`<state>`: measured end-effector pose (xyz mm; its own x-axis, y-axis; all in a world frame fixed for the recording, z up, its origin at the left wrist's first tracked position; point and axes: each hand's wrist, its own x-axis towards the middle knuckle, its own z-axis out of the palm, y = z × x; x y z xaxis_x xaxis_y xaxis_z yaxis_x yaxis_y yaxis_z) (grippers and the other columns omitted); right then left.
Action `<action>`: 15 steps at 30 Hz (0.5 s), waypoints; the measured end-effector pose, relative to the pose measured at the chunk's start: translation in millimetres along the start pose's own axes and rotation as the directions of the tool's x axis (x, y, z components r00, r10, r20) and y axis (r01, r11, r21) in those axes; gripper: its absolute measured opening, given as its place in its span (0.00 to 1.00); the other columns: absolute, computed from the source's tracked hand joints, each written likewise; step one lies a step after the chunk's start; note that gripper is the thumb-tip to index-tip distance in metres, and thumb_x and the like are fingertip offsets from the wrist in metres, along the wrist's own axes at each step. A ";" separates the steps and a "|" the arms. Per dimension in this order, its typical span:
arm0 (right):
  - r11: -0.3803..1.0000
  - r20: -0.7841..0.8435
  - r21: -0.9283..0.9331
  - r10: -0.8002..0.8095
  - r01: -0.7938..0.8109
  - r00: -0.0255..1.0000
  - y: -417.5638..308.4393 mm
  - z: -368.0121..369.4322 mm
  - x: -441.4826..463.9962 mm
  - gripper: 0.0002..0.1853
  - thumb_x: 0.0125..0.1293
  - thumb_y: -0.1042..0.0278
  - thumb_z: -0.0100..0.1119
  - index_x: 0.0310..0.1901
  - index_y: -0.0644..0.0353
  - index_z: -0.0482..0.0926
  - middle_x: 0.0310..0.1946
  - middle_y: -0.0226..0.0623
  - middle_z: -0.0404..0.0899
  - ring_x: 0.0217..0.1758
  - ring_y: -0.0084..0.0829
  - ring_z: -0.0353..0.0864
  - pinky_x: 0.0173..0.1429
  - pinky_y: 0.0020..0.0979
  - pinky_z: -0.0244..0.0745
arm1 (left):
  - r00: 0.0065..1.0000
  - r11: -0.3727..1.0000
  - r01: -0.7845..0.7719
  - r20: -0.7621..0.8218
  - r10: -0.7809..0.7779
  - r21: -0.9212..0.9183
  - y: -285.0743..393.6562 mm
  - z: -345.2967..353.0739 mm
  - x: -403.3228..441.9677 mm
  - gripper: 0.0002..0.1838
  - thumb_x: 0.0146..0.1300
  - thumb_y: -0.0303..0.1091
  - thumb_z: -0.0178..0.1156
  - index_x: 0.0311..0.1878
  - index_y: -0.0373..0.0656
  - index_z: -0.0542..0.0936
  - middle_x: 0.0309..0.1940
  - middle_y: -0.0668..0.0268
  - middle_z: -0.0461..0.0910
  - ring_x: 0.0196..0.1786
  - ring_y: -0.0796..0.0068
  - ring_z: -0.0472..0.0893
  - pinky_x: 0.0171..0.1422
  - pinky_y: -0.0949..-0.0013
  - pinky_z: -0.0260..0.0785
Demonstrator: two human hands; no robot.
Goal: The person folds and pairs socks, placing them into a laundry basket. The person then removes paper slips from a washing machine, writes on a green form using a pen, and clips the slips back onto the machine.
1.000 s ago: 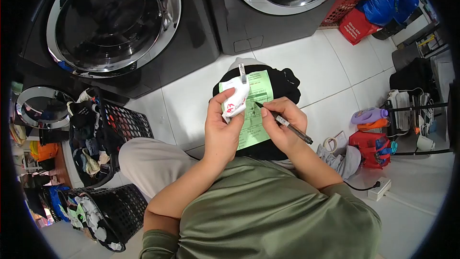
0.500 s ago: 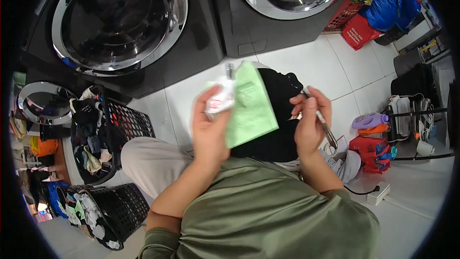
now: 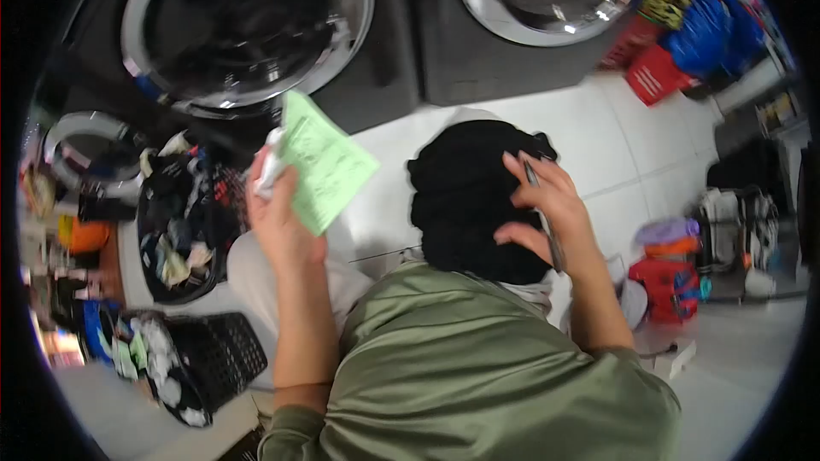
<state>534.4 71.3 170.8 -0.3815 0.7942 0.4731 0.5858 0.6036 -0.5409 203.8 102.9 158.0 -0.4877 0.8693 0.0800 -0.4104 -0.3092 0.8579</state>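
Observation:
My left hand (image 3: pixel 286 226) is closed around a sheet of green paper (image 3: pixel 331 162) with dark writing, raised to the left of my lap. A small white object (image 3: pixel 271 166) is in the same grip; motion blur hides its kind. On my lap rests a pile of black fabric (image 3: pixel 465 196), probably clothing. Over its right side is my right hand (image 3: pixel 559 209), with a dark pen (image 3: pixel 547 235) tucked along the fingers and palm. The thumb and fingers of that hand are spread toward the fabric; whether they touch it I cannot tell.
Two dark front-loading machines (image 3: pixel 384 77) stand ahead. To my left are black laundry baskets (image 3: pixel 226 350) filled with clothes. A red bag (image 3: pixel 653 75) and blue plastic bags (image 3: pixel 700 34) sit at the far right. Nearer on the right are a purple bottle (image 3: pixel 666 232) and a red pack (image 3: pixel 662 290).
My left hand has swung left with the green paper and white object, away from the black fabric. My right hand has come over the fabric, its fingers spreading while keeping the pen.

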 end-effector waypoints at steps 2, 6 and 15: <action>0.974 0.318 -0.168 -0.092 0.152 0.943 -10.4 1.2 -4.3 0.21 0.47 0.57 0.77 0.37 0.57 0.77 0.60 0.39 0.81 0.71 0.47 0.70 0.73 0.54 0.60 | 0.997 0.997 0.027 -0.072 -0.022 0.070 2.5 -2.7 -6.8 0.22 0.64 0.18 0.60 0.62 0.40 0.73 0.54 0.59 0.79 0.53 0.68 0.82 0.57 0.66 0.79; 0.933 0.069 0.242 0.257 -0.266 0.964 -5.4 4.1 -21.9 0.27 0.50 0.49 0.77 0.37 0.59 0.71 0.59 0.54 0.80 0.64 0.46 0.78 0.69 0.51 0.68 | 0.984 0.991 0.135 0.116 -0.137 0.028 -6.6 13.7 -40.5 0.28 0.62 0.16 0.61 0.66 0.44 0.71 0.60 0.64 0.77 0.60 0.73 0.77 0.66 0.66 0.71; 0.300 0.135 0.910 0.438 -0.286 0.889 -29.1 62.9 57.9 0.18 0.60 0.79 0.62 0.46 0.54 0.64 0.44 0.35 0.73 0.49 0.29 0.75 0.54 0.30 0.72 | 0.475 0.898 -0.416 0.876 0.084 0.140 36.0 -9.2 -46.1 0.45 0.50 0.42 0.75 0.71 0.42 0.68 0.66 0.51 0.61 0.71 0.49 0.58 0.72 0.52 0.56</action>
<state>450.4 104.2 170.2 -0.1794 0.9797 0.0899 -0.3654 0.0185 -0.9307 204.5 48.1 180.6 0.4091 0.7247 0.5544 -0.0577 -0.5858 0.8084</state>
